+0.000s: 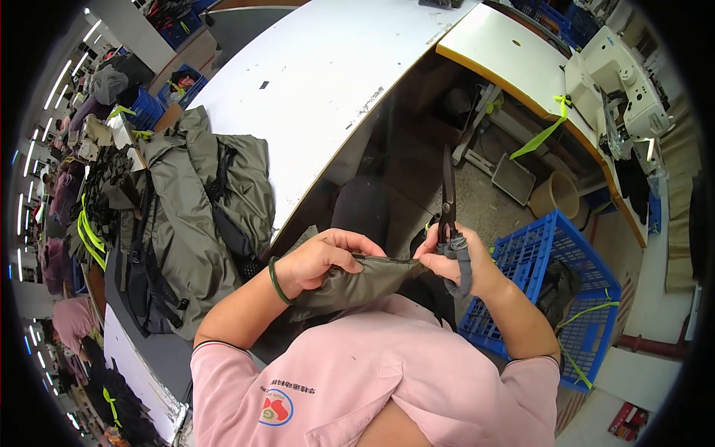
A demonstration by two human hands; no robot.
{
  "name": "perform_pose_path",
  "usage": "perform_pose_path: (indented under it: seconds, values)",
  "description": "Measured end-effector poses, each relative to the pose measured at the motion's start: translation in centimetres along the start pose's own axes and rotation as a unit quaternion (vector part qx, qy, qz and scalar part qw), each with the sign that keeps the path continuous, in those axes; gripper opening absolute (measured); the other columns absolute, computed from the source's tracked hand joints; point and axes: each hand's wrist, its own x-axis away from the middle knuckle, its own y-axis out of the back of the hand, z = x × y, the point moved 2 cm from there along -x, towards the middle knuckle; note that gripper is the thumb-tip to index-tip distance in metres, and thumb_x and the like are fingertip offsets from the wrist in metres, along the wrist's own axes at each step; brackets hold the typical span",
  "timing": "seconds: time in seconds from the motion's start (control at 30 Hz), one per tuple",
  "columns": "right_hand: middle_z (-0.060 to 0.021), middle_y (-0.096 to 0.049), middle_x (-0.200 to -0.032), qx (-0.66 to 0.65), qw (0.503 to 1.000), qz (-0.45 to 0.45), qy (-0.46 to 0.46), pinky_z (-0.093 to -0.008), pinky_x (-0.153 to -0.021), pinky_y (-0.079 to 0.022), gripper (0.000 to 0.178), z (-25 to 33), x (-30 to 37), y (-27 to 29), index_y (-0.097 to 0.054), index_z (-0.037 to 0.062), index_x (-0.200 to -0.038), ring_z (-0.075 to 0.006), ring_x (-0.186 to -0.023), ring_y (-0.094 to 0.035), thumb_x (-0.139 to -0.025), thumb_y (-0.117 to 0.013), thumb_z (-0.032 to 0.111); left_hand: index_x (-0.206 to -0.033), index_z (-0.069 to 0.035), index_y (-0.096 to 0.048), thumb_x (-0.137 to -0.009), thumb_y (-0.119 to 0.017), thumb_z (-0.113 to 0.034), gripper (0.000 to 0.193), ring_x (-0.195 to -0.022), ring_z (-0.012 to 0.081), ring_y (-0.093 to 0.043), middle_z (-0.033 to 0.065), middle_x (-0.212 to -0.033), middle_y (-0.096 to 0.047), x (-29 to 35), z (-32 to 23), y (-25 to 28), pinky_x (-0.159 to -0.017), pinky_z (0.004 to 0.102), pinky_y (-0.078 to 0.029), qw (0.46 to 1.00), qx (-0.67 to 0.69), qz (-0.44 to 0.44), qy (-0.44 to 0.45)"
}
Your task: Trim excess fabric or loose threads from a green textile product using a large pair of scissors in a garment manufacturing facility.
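Note:
A piece of olive-green fabric point(361, 287) is stretched between my hands in front of my chest, with a dark seam or edge along its top. My left hand point(316, 259) is closed on its left end, thumb against the cloth. The fingertips of my right hand point(478, 267) pinch the right end. That same hand also carries large dark scissors point(448, 195), their blades pointing away from me and together. Grey cloth wraps the scissor handles. The lower part of the fabric hangs partly hidden near my lap.
A white table point(298, 89) curves ahead, with a heap of olive garments or bags point(194, 216) at its left. To my right stands a blue plastic crate point(544, 290) with dark fabric and yellow-green strips. Beyond it is a sewing machine point(622, 89) on another table point(514, 45).

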Motion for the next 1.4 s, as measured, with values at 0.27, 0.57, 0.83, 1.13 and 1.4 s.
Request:
perform_pose_path:
  seconds: [0.27,0.57,0.83,1.13,1.4]
  values:
    - [-0.0075,-0.069,-0.092,0.007,0.999,-0.033,0.001,-0.0225,-0.064,-0.048,0.018,0.7,-0.8,0.8,-0.055,0.0057,-0.093,-0.0075,-0.071,-0.058,-0.082,-0.07,0.001,-0.111,0.005,-0.068,-0.071,-0.056,0.012,0.042,-0.094,0.0167,-0.067,0.0101,-0.105,-0.071,-0.8,-0.2,0.7,-0.088,0.0262,-0.051,1.0,0.007,0.008,-0.004]
    - [-0.0198,-0.065,-0.09,0.191,0.971,0.025,0.142,-0.0373,-0.075,-0.051,0.028,1.3,-1.4,-1.3,-0.056,0.0006,-0.103,-0.0361,-0.088,-0.067,-0.077,-0.065,-0.005,-0.107,0.001,-0.066,-0.08,-0.059,0.006,0.028,-0.092,0.0101,-0.061,0.0024,-0.099,-0.067,-1.0,-0.3,-0.4,-0.085,0.0234,-0.047,0.992,-0.12,0.014,-0.044]
    - [-0.0028,-0.064,-0.085,0.122,0.981,0.057,0.141,-0.0268,-0.071,-0.049,0.021,5.8,0.7,1.1,-0.056,0.0031,-0.094,-0.0101,-0.078,-0.06,-0.084,-0.074,0.005,-0.096,-0.002,-0.067,-0.092,-0.068,-0.011,0.01,-0.086,0.0124,-0.059,0.0025,-0.089,-0.064,0.9,-5.3,2.6,-0.078,0.0275,-0.048,0.861,-0.456,-0.007,-0.226]
    - [-0.0011,-0.064,-0.084,0.172,0.975,0.024,0.14,-0.0239,-0.068,-0.048,0.02,8.7,2.7,2.6,-0.06,0.0033,-0.091,-0.0075,-0.075,-0.057,-0.081,-0.077,0.0,-0.092,-0.002,-0.069,-0.093,-0.069,-0.021,0.02,-0.078,0.0109,-0.057,0.0047,-0.081,-0.065,2.7,-6.3,4.2,-0.073,0.0286,-0.048,0.807,-0.579,-0.071,-0.089]
    - [-0.0053,-0.065,-0.077,0.284,0.938,-0.067,0.184,-0.0286,-0.067,-0.05,0.022,8.7,3.2,3.7,-0.056,0.0014,-0.09,-0.0121,-0.072,-0.061,-0.08,-0.076,0.003,-0.096,0.001,-0.069,-0.093,-0.07,-0.022,0.023,-0.079,0.0076,-0.057,-0.002,-0.082,-0.064,3.4,-6.5,2.7,-0.075,0.0244,-0.047,0.892,-0.439,0.076,-0.072]
